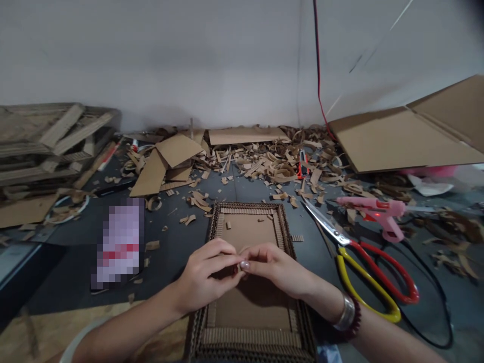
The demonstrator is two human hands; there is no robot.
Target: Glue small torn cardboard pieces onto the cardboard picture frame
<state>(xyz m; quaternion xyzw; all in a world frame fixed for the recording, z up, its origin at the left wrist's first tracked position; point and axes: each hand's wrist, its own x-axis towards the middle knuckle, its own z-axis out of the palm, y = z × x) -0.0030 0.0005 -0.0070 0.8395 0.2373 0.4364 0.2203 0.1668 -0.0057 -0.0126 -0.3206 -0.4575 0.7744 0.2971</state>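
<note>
My left hand (212, 275) and my right hand (266, 264) meet fingertip to fingertip above a cardboard tray (251, 335). Both are closed in a pinch around something small, mostly hidden by the fingers; I cannot make out what it is. The tray is a shallow rectangle with a flat brown base and a raised border of corrugated strips. A few small cardboard bits (228, 225) lie on its base near the far end. A short corrugated piece (297, 238) rests just outside its right edge.
Red-and-yellow-handled scissors (342, 239) lie open at right, beside a pink glue gun (378, 209) with a black cord. Cardboard scraps (264, 164) cover the back, with an orange cutter (302, 164) among them. Cardboard sheets (401, 136), stacked cardboard frames (56, 136) and a phone-like blurred slab (120, 237) flank the tray.
</note>
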